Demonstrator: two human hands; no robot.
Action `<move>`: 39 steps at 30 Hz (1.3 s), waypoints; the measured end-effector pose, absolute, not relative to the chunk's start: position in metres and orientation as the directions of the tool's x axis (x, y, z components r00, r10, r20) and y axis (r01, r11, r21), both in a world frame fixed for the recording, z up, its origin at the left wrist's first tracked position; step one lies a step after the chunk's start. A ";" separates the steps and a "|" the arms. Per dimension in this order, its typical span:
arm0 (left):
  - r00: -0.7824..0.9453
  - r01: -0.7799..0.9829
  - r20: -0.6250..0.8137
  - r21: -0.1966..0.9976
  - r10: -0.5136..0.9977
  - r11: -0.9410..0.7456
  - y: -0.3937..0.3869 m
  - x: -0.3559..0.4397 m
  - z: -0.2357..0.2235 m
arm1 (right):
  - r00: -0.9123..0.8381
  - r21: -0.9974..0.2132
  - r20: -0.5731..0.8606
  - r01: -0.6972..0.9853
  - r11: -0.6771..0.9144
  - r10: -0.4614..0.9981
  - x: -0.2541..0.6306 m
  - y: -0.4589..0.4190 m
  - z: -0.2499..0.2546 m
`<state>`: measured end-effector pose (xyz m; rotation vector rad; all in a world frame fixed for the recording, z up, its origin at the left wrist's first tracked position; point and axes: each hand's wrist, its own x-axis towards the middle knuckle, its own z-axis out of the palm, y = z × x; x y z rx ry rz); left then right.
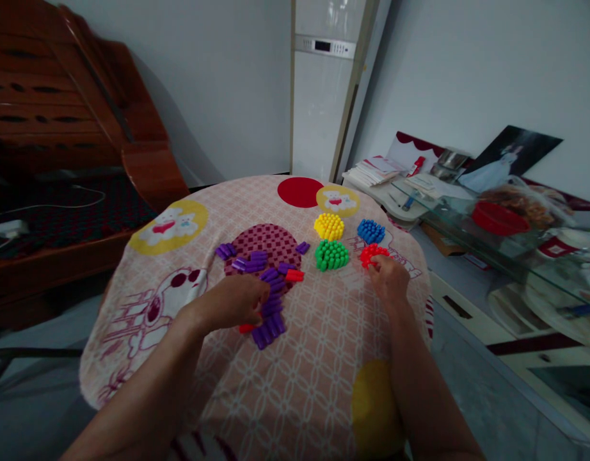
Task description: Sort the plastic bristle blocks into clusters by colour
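My left hand (247, 298) is over loose purple plastic pieces (271, 330) that look like short ribbed sticks joined side by side. Its fingers curl down, close to a red piece (247, 328) partly under them; their grip is mostly hidden. Another red piece (295, 275) lies among the purple ones. On the right, my right hand (388, 278) has its fingertips pinched at the near edge of a red cluster (372, 253) of small upright pieces. Whatever those fingertips hold is too small to make out. Similar clusters stand nearby: green (331, 255), yellow (329, 226) and blue (370, 231).
A patterned cloth (304, 378) covers the round table. Beyond its right side is a glass-topped cabinet (468, 224) with papers, a red bowl (499, 218) and a photo (510, 157). A wooden bench (146, 147) stands left, a tall white appliance (321, 102) behind.
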<state>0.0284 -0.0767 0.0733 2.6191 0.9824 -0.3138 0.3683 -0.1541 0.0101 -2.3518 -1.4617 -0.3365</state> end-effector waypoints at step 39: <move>0.752 0.268 0.184 0.792 0.633 -0.548 -0.085 0.075 0.036 | -0.083 -0.975 0.103 0.187 0.117 0.991 0.267 -0.155 0.002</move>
